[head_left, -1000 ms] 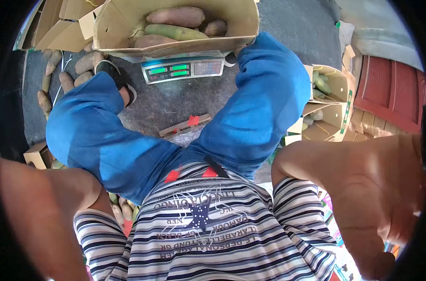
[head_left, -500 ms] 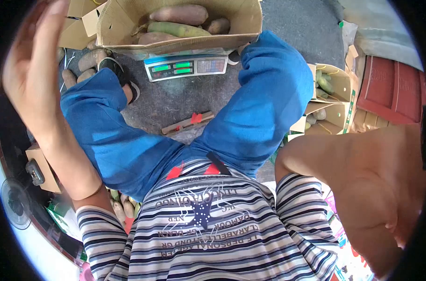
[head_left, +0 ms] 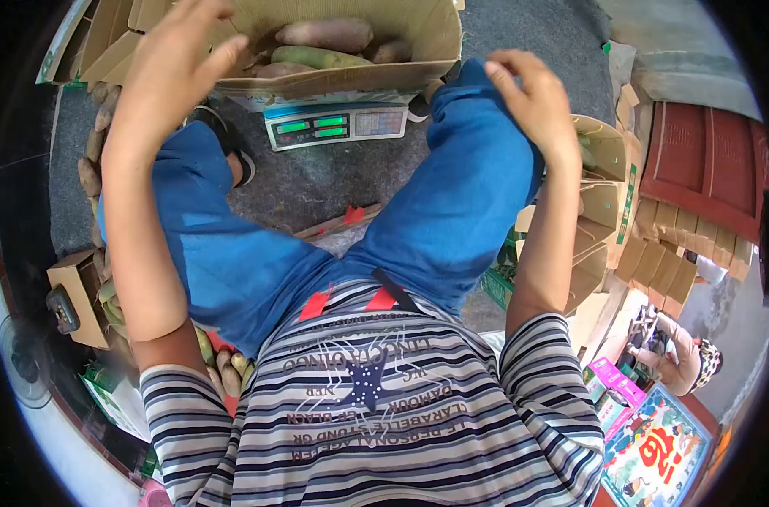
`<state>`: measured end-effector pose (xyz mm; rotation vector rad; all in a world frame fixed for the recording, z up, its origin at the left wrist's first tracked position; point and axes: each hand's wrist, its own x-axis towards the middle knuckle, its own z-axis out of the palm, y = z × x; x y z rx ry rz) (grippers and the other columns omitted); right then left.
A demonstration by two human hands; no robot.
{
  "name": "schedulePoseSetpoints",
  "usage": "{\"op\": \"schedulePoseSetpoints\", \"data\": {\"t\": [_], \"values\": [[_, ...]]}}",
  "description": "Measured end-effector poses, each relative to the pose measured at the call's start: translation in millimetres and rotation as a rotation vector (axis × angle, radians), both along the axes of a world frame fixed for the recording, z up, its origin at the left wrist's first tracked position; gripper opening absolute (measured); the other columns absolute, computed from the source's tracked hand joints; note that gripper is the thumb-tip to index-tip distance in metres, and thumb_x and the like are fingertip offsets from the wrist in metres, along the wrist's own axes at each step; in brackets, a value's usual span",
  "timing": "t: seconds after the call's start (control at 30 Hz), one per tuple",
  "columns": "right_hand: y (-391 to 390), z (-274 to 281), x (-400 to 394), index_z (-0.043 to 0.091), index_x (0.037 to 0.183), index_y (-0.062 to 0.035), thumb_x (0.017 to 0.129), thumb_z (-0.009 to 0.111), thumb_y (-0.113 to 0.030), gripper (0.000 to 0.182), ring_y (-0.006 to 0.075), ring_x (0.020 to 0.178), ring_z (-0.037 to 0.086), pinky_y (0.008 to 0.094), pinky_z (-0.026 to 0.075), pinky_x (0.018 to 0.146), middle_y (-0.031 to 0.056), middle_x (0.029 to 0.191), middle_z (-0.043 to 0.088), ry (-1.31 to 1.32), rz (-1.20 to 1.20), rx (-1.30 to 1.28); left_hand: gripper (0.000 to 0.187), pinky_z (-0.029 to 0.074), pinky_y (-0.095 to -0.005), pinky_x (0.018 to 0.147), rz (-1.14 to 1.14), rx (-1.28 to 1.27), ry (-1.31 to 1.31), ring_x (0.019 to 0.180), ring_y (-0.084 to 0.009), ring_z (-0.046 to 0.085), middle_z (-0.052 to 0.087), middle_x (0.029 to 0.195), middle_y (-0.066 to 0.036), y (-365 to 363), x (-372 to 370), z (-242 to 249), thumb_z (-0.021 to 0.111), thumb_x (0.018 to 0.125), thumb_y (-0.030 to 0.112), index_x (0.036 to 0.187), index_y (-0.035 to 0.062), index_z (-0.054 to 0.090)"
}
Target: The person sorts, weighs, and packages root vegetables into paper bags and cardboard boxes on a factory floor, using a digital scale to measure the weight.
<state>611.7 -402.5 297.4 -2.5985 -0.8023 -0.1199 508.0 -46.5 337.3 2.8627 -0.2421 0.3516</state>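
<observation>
My left hand [head_left: 169,72] is raised at the left edge of an open cardboard box [head_left: 342,78], fingers apart and holding nothing. Inside the box lie a long green vegetable [head_left: 318,57] and several pinkish-brown root vegetables [head_left: 325,34] resembling sweet potatoes. A digital scale [head_left: 338,125] with lit green displays shows just below the box's near wall. Over on the right, my right hand [head_left: 532,101] hovers by my right knee, its thumb and fingers loosely bent and apart, with nothing in it.
More brown root vegetables [head_left: 89,177] lie in a row on the floor at the left. Cardboard boxes [head_left: 600,207] stand beside my right leg, near a red wooden door [head_left: 705,169]. Another person [head_left: 680,355] is at the far right, beyond a colourful printed sign [head_left: 659,448].
My right hand has swung forward from the far right to beside my knee. My left hand has moved right, towards the box.
</observation>
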Motion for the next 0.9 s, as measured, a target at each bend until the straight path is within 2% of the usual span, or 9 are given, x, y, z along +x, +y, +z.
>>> {"op": "schedulePoseSetpoints", "data": {"t": [0.07,0.1,0.13,0.23,0.43,0.53,0.6,0.77,0.9], "values": [[2,1,-8,0.063,0.098,-0.0052,0.087,0.054,-0.03,0.028,0.0297,0.09,0.06,0.0372,0.046,0.079,0.0133,0.096,0.063,0.061,-0.009,-0.133,0.033,0.043,-0.0391,0.083,-0.038,0.061,0.199,0.099,-0.0376,0.053,0.056,0.105,-0.019,-2,-4,-4,0.06,0.082,0.02,0.107,0.0008,0.052],[4,3,-11,0.063,0.099,-0.0046,0.087,0.054,-0.029,0.028,0.0286,0.09,0.06,0.036,0.046,0.079,0.0134,0.096,0.064,0.09,-0.014,-0.199,0.033,0.043,-0.0397,0.082,-0.04,0.072,0.219,0.098,-0.0376,0.053,0.056,0.105,-0.019,-2,-6,-9,0.06,0.082,0.02,0.107,0.0008,0.052],[13,-21,5,0.063,0.099,-0.0062,0.087,0.053,-0.031,0.03,0.0304,0.091,0.06,0.0376,0.046,0.08,0.0133,0.097,0.064,0.081,-0.024,-0.208,0.034,0.043,-0.0403,0.082,-0.041,0.07,0.276,0.098,-0.0377,0.054,0.057,0.105,-0.019,6,10,-36,0.061,0.082,0.021,0.107,0.0009,0.051],[15,-19,3,0.064,0.099,-0.0071,0.086,0.053,-0.032,0.03,0.0305,0.09,0.06,0.0373,0.046,0.079,0.0131,0.096,0.064,0.091,-0.056,-0.228,0.035,0.043,-0.0421,0.082,-0.019,0.044,0.318,0.099,-0.038,0.054,0.057,0.105,-0.02,-2,10,-32,0.061,0.082,0.023,0.108,0.0009,0.051],[7,-24,7,0.064,0.093,-0.008,0.087,0.051,-0.035,0.03,0.0308,0.088,0.06,0.0413,0.047,0.076,0.0119,0.092,0.065,0.069,-0.068,-0.164,0.036,0.043,-0.0412,0.083,-0.005,0.069,0.317,0.101,-0.0375,0.053,0.056,0.107,-0.02,-3,13,-36,0.061,0.082,0.024,0.109,0.0012,0.05],[6,-22,3,0.064,0.097,-0.0084,0.087,0.053,-0.03,0.027,0.0312,0.086,0.062,0.038,0.048,0.075,0.013,0.093,0.065,0.054,-0.13,-0.119,0.036,0.043,-0.041,0.083,-0.014,0.044,0.311,0.099,-0.0367,0.053,0.056,0.105,-0.019,-5,18,-42,0.06,0.082,0.024,0.108,0.001,0.051],[3,-25,-2,0.063,0.091,-0.0088,0.086,0.052,-0.03,0.024,0.0305,0.083,0.062,0.04,0.048,0.072,0.0116,0.09,0.064,-0.082,-0.158,-0.032,0.035,0.043,-0.0415,0.081,-0.018,0.009,0.279,0.096,-0.0358,0.054,0.057,0.099,-0.019,-5,18,-44,0.061,0.081,0.025,0.105,0.0002,0.053],[-5,-30,-23,0.063,0.088,-0.0086,0.083,0.056,-0.024,0.018,0.0296,0.085,0.061,0.0397,0.048,0.071,0.0107,0.089,0.063,-0.257,-0.194,0.125,0.037,0.043,-0.0409,0.082,-0.023,-0.013,0.34,0.096,-0.0358,0.055,0.056,0.102,-0.019,-2,23,-50,0.061,0.081,0.026,0.106,-0.0005,0.053],[-3,-33,-44,0.063,0.098,-0.0064,0.083,0.057,-0.027,0.027,0.0313,0.1,0.055,0.0405,0.044,0.086,0.013,0.105,0.06,-0.348,-0.1,0.161,0.036,0.043,-0.0406,0.083,0.024,-0.066,0.376,0.098,-0.0357,0.055,0.056,0.104,-0.02,-2,24,-47,0.061,0.081,0.025,0.106,-0.0009,0.054]]}}
